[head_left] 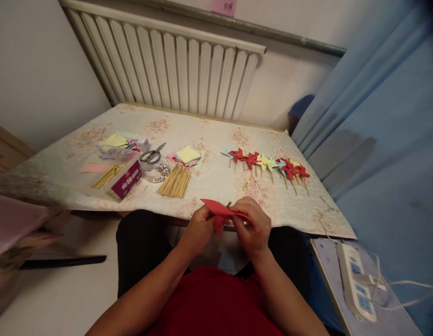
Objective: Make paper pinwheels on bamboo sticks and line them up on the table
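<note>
A red paper pinwheel [219, 211], partly folded, is held over my lap at the table's front edge. My left hand [199, 229] grips its left side, and my right hand [251, 225] pinches it near the middle and right. The tip of a thin stick [229, 204] pokes up behind the paper; my fingers hide the rest. On the table ahead lie a bundle of bamboo sticks [174, 182], a stack of coloured paper squares [188, 156] and a round clear dish of small shiny pins [158, 172]. Black-handled scissors [152, 155] rest beside the dish.
Several finished pinwheels [263, 162] in red, yellow and blue lie in a row at the right. A clear plastic box [127, 179] with more sticks stands at the left, with papers [114, 141] behind it. A power strip [356, 282] with cords sits at the lower right.
</note>
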Motion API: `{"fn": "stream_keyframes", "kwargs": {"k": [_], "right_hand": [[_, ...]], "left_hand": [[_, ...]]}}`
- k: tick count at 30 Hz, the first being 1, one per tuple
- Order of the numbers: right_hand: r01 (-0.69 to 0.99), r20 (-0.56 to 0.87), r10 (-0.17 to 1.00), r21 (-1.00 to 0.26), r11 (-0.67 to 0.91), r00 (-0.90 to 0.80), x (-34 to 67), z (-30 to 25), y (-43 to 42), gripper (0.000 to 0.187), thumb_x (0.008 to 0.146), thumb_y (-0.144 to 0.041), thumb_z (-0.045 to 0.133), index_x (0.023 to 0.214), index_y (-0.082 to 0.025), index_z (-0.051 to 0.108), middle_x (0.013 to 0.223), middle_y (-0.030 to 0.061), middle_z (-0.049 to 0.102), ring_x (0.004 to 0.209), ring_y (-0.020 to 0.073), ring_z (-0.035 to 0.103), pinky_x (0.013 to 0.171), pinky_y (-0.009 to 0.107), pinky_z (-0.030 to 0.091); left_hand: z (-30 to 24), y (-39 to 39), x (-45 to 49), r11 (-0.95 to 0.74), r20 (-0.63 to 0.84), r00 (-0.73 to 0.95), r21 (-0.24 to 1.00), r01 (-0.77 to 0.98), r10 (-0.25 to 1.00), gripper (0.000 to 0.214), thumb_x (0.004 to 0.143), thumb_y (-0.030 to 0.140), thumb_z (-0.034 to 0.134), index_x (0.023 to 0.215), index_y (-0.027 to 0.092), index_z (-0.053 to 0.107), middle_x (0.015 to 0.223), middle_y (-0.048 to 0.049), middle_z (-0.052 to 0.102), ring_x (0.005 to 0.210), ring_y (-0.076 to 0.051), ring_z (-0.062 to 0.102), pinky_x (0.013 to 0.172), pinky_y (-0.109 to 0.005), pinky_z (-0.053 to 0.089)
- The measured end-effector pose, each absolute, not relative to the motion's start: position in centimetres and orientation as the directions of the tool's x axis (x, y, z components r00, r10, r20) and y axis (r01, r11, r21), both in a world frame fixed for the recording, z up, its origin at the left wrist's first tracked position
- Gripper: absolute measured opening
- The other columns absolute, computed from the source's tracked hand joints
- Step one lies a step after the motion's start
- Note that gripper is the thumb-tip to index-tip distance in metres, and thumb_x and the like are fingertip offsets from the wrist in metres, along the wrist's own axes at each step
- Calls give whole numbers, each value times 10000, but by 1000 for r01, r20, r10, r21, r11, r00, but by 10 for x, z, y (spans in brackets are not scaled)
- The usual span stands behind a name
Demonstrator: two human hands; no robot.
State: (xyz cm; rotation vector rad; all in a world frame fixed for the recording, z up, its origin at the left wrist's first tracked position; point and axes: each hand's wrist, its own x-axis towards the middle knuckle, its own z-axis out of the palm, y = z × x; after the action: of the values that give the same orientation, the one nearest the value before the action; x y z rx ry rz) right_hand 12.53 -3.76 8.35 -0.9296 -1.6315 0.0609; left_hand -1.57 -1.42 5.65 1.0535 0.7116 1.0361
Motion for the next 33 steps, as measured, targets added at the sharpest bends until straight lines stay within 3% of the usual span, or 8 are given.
{"fn": "stream_keyframes", "kwargs": {"k": [9, 33], "right_hand": [[532, 799, 601, -515, 672, 15, 125, 84, -37, 124, 853, -112, 598, 915, -210, 644, 795, 48, 633, 754, 184, 607, 668, 347, 509], [524, 800, 600, -517, 677, 14, 126, 84, -37, 137, 850, -93, 588, 903, -206, 644, 787, 42, 621, 745, 173, 600, 657, 330, 501]], "left_hand": [[54, -14, -16, 130, 13, 378, 927, -352, 926, 52, 731, 111, 587, 744, 157, 606, 646, 31, 565, 592, -88, 470, 618, -230, 382], [58, -13, -14, 169, -27, 378, 923, -346, 925, 71, 722, 208, 644, 722, 154, 598, 617, 27, 552, 580, -94, 465, 603, -239, 374]]}}
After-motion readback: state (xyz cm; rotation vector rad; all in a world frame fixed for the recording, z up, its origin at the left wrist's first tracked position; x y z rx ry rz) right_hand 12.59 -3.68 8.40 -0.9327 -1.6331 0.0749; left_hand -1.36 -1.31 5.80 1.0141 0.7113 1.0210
